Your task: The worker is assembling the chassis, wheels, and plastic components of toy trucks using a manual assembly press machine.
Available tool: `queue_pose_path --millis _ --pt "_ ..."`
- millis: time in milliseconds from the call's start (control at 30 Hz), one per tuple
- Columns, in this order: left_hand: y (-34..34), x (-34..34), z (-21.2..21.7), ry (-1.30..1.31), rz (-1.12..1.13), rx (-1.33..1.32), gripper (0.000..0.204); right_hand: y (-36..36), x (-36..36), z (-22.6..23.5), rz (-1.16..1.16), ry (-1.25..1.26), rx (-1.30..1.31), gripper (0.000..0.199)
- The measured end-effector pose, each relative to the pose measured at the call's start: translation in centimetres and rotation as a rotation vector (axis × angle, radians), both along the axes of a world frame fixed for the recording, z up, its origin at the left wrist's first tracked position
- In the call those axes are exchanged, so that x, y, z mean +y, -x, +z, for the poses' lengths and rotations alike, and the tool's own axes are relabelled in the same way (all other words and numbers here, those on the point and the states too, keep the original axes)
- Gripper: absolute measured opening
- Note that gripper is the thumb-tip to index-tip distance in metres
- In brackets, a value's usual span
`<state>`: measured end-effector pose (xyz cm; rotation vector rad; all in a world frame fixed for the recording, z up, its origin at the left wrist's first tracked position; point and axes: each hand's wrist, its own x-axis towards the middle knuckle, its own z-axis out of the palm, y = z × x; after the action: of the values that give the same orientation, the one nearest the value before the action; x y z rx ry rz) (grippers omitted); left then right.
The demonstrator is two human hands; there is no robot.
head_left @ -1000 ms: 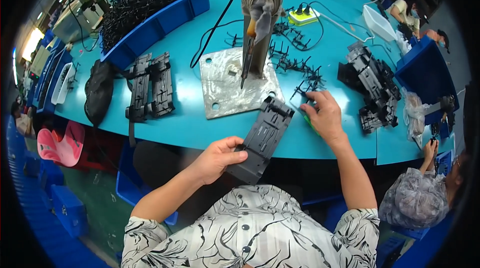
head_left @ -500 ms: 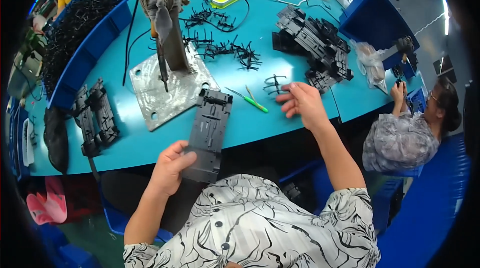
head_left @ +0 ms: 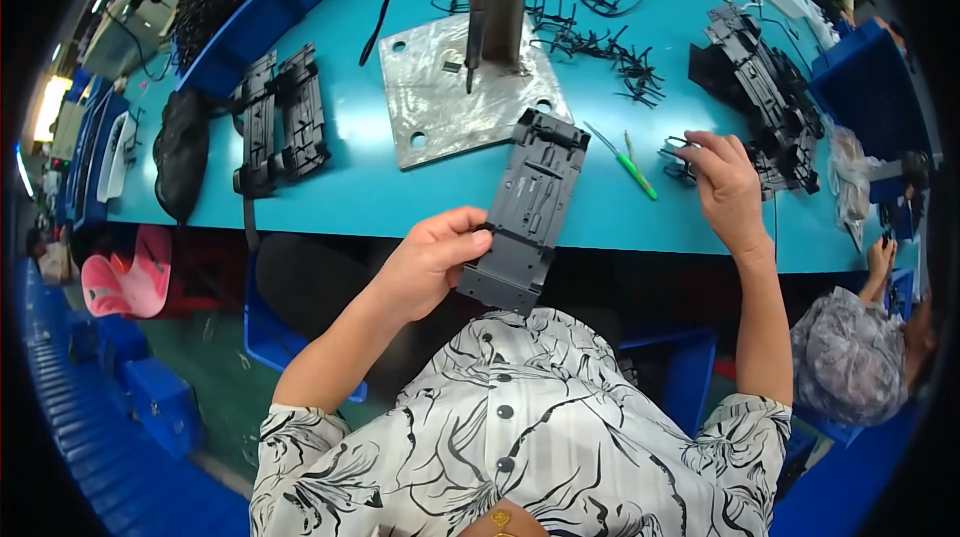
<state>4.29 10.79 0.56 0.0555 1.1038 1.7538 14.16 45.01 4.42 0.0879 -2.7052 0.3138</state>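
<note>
My left hand [head_left: 425,262] grips the lower left edge of a long black plastic chassis plate [head_left: 532,199], thumb on top. The plate is tilted, and its far end overlaps the near corner of a metal base plate [head_left: 425,102]. Over the right part of the table, my right hand [head_left: 730,187] pinches a small black branched plastic piece [head_left: 677,159] between thumb and fingers; the fingers partly hide it. Between the hands lies a screwdriver with a green handle [head_left: 637,177], next to a thin yellowish tool.
An upright post with a pointed iron [head_left: 475,37] stands on the metal base. Several branched black pieces [head_left: 600,42] lie behind it. Stacked chassis plates [head_left: 770,87] are at right, two more [head_left: 290,122] at left. Blue bins [head_left: 270,22] flank the table; a co-worker sits at right.
My right hand has closed on the small branched piece that lay on the table. The view has shifted, so the bench appears moved. My left hand keeps its hold on the plate.
</note>
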Motion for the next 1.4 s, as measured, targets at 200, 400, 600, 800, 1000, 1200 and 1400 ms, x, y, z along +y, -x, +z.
queue_pose_path --millis 200,400,600,800,1000,1200,1400 --pt "-0.8 0.5 -0.5 -0.03 -0.024 -0.017 0.019 -0.5 0.0 -0.5 0.045 0.015 -0.014 0.023" --pt "-2.1 2.3 -0.8 -0.023 0.027 -0.104 0.018 -1.6 -4.9 0.9 0.097 0.176 0.1 0.024" --pt "-2.3 3.1 -0.3 -0.008 0.058 -0.057 0.02 -1.0 -11.9 -0.3 0.361 0.307 0.074 0.031" --pt "-2.4 3.0 -0.6 -0.029 0.053 -0.048 0.022 -0.7 -12.9 -1.2 0.335 0.278 0.123 0.029" --pt "-2.5 2.9 -0.7 -0.036 0.043 -0.026 0.019 -0.7 -13.2 -1.5 0.348 0.268 0.098 0.032" --pt "-2.7 3.4 -0.5 -0.033 0.04 -0.025 0.018 -1.1 -13.2 -1.8 0.327 0.291 0.098 0.034" --pt "-3.1 4.1 -0.6 -0.08 0.057 0.049 0.011 -1.9 -13.3 -2.0 0.306 0.355 0.09 0.033"
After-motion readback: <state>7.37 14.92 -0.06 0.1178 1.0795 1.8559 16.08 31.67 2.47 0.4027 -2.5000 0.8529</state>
